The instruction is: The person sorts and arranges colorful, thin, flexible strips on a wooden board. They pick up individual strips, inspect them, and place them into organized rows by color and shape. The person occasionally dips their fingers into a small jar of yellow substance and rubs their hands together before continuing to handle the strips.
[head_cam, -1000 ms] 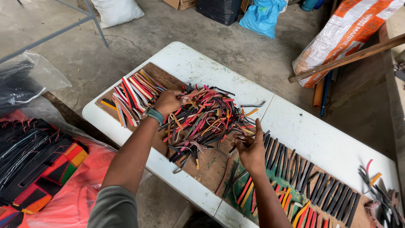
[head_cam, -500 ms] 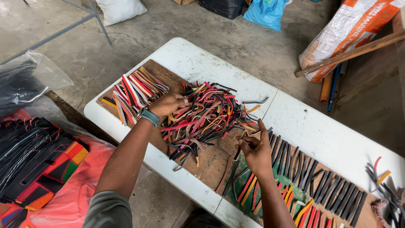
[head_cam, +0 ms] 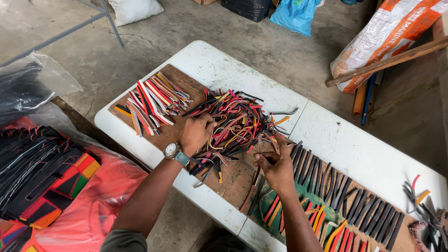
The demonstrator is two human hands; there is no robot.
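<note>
Strips of coloured leather lay in a tangled pile (head_cam: 233, 128) on a brown board (head_cam: 233, 179), which rested on a white folding table (head_cam: 359, 149). From the head view, the only one, the left hand (head_cam: 195, 133) rested knuckles-up on the pile's near edge, fingers curled into the strips; whether it actually gripped any could not be told. A wristwatch (head_cam: 171, 150) sat just behind that hand. The right hand (head_cam: 275, 168) was pinched on one thin strip (head_cam: 261, 148) drawn from the pile's right fringe. Beyond the left hand, a sorted bundle of red, white and yellow strips (head_cam: 151, 100) lay fanned out. Below and to the right of the right hand, dark strips (head_cam: 336, 191) stood in a neat row, with coloured ones (head_cam: 322, 224) nearer the table edge.

Risk noted: the pinched strip appeared enmeshed with its neighbours, so pulling it could drag others out and disturb the dark row just beside the hand. Loose pieces near the table edge could slip to the floor.
</note>
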